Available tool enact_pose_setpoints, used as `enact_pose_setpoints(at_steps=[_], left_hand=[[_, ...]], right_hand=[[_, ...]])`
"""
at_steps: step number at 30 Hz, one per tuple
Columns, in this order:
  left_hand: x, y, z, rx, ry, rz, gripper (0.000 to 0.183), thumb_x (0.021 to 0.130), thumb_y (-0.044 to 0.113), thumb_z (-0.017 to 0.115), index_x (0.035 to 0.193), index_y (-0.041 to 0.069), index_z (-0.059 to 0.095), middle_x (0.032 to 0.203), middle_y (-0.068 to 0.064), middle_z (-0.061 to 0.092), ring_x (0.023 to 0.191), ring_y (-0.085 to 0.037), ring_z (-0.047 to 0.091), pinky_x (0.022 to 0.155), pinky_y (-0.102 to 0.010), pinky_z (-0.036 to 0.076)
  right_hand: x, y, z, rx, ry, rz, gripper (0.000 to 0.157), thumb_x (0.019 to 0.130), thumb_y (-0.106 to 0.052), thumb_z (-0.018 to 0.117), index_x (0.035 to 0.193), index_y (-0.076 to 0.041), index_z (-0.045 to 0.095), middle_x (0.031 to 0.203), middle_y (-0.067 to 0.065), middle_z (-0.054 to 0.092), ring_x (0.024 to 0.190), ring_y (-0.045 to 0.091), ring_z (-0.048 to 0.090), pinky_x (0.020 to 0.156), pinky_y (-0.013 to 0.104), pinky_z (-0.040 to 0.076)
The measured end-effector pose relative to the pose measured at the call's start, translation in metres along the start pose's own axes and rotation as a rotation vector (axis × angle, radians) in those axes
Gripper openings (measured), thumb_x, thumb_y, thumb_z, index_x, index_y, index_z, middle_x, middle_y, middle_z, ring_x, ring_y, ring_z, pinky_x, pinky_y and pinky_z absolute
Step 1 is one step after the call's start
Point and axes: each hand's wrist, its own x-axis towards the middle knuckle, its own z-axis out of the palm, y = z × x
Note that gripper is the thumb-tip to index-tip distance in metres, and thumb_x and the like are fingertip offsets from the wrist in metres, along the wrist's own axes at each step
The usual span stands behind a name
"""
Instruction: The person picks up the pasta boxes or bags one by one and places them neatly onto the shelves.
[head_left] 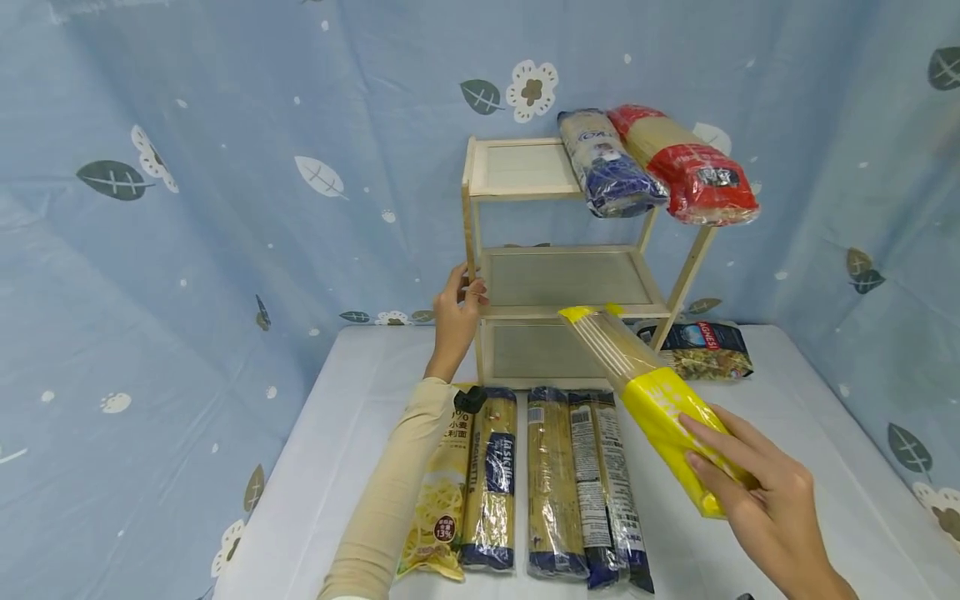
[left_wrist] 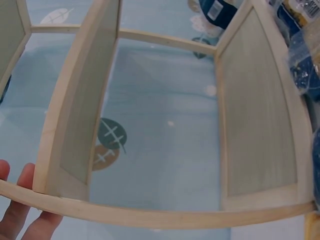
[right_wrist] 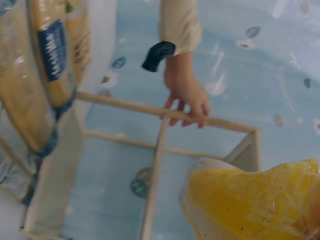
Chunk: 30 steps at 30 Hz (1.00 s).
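My left hand [head_left: 456, 312] grips the left upright of a small wooden shelf rack [head_left: 570, 312] at about the middle tier. In the left wrist view its fingertips [left_wrist: 42, 227] wrap that upright [left_wrist: 150, 214] where a shelf board joins it. My right hand [head_left: 776, 492] holds a yellow pack of spaghetti [head_left: 663, 408] by its lower end, thumb on one side and fingers on the other. The pack tilts up and left, its far tip overlapping the middle shelf's front edge in the head view. Close up in the right wrist view, the yellow wrapper [right_wrist: 245, 200] looks blurred.
On the top shelf lie a blue-and-clear pasta bag [head_left: 611, 167] and a red one [head_left: 693, 167], both jutting past its front. A dark Agnesi pasta bag [head_left: 705, 350] lies right of the rack. Several long pasta packs [head_left: 555, 483] lie side by side before it on the white table [head_left: 322, 467].
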Motion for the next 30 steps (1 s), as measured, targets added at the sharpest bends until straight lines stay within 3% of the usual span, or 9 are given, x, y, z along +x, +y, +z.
enact_pose_setpoints(at_steps=[6,14,20,26,30], left_hand=[[-0.002,-0.001,0.0,0.007,0.003,-0.016,0.033,0.099,0.016,0.052,0.13,0.006,0.052,0.096,-0.02,0.064,0.072,-0.024,0.066,0.067,-0.035,0.055],[-0.002,0.001,0.0,0.027,-0.008,-0.01,0.038,0.1,0.025,0.049,0.132,0.004,0.05,0.098,-0.019,0.064,0.073,-0.024,0.066,0.066,-0.034,0.055],[-0.001,-0.002,0.002,0.021,-0.01,-0.013,0.04,0.1,0.027,0.049,0.132,0.004,0.05,0.099,-0.018,0.064,0.073,-0.022,0.066,0.067,-0.033,0.055],[0.0,-0.004,0.002,-0.004,0.006,0.013,0.036,0.1,0.023,0.05,0.131,0.006,0.052,0.098,-0.022,0.064,0.072,-0.026,0.066,0.065,-0.039,0.055],[0.0,-0.001,0.003,-0.005,0.014,0.01,0.035,0.1,0.016,0.051,0.131,0.0,0.051,0.097,-0.026,0.063,0.071,-0.032,0.065,0.064,-0.045,0.055]], right_hand=[[0.015,-0.014,0.002,0.021,-0.011,-0.104,0.055,0.067,0.023,0.072,0.114,-0.003,0.069,0.122,0.022,0.059,0.098,-0.009,0.054,0.069,0.008,0.049],[0.036,-0.036,-0.002,0.095,-0.019,-0.156,0.053,0.064,0.027,0.07,0.111,0.002,0.069,0.125,0.022,0.057,0.103,0.0,0.057,0.074,0.011,0.05],[0.057,-0.053,-0.004,0.122,0.019,-0.235,0.048,0.066,0.023,0.072,0.109,0.002,0.07,0.123,0.018,0.06,0.105,0.006,0.059,0.073,0.011,0.049],[0.075,-0.069,-0.003,0.159,0.053,-0.284,0.042,0.068,0.02,0.073,0.107,0.003,0.071,0.122,0.018,0.061,0.103,0.009,0.062,0.074,0.012,0.05],[0.087,-0.078,-0.001,0.152,0.072,-0.29,0.048,0.065,0.023,0.073,0.107,0.0,0.072,0.121,0.013,0.062,0.1,0.009,0.063,0.072,0.012,0.051]])
